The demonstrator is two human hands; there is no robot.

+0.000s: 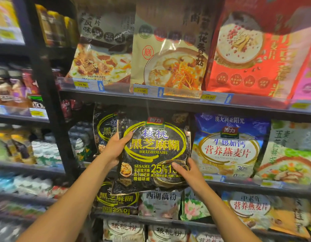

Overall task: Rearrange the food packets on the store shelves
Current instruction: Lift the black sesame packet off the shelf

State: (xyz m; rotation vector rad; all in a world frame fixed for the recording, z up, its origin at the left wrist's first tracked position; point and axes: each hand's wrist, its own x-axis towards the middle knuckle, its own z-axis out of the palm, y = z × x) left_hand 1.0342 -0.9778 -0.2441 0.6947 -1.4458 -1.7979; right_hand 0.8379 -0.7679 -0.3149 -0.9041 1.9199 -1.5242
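A black packet of sesame paste (154, 151) with a yellow oval and gold lettering is held upright in front of the middle shelf (238, 185). My left hand (116, 147) grips its upper left edge, thumb on the front. My right hand (188, 173) holds its lower right corner. Behind it on the left stands another black packet (105, 131) of the same kind, partly hidden. A blue and white oat packet (228, 145) stands to the right.
The upper shelf (116, 92) carries beige porridge packets (170, 55) and a red packet (252, 49), with price tags along its edge. Below are a third black packet (116, 199) and grey-green packets (160, 203). A black upright post (48, 95) separates a neighbouring rack of bottles.
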